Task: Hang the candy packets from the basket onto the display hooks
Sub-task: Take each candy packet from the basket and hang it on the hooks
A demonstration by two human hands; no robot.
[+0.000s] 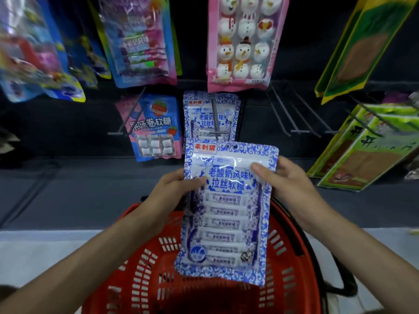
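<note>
A blue-and-white candy packet (226, 211) is held upright above the red basket (145, 279). My left hand (172, 189) grips its left edge with the thumb across the front. On the other side, my right hand (283, 177) pinches its right edge near the top. The packet's hang hole sits at its top middle, just below a matching blue-and-white packet (210, 116) hanging on a display hook (215, 118). The part of the basket I can see holds no other packet.
A blue strawberry candy packet (156, 130) hangs left of the matching one. Several bare metal hooks (292, 112) stick out to the right. A pink snowman packet (242, 41) and colourful packets hang above. Green packets (362, 150) hang at right.
</note>
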